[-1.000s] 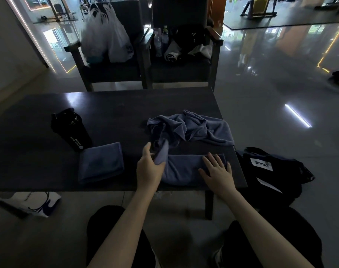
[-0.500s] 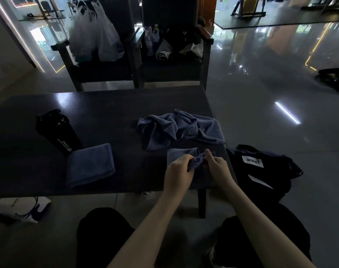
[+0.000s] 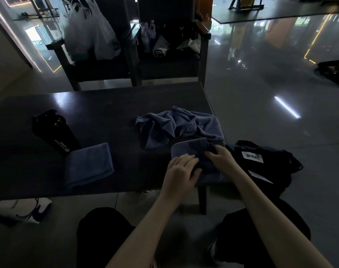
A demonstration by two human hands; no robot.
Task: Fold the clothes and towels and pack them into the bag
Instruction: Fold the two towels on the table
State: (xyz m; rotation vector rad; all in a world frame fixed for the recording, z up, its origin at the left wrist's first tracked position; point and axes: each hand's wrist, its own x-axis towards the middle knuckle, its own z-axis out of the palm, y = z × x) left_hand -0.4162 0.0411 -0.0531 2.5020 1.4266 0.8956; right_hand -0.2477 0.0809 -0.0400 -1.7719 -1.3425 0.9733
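Note:
A small blue towel (image 3: 186, 149), folded to a compact rectangle, lies at the table's near right corner. My left hand (image 3: 181, 171) lies on its near left part with the fingers spread flat. My right hand (image 3: 220, 156) rests on its right part, fingers curled into the cloth. Behind it sits a crumpled blue towel (image 3: 179, 125). Another blue towel, neatly folded (image 3: 88, 164), lies further left. A black bag (image 3: 261, 165) with a white label stands open on the floor right of the table.
A black shaker bottle (image 3: 54, 132) stands on the dark table (image 3: 99, 111) left of the folded towel. Two dark chairs (image 3: 137, 60) beyond hold white plastic bags (image 3: 89, 31), bottles and clothes. A white bag (image 3: 21, 209) lies on the floor at lower left.
The towel went from a long strip to a short rectangle as my left hand brought its left end over to the right. Both hands now rest on top of it.

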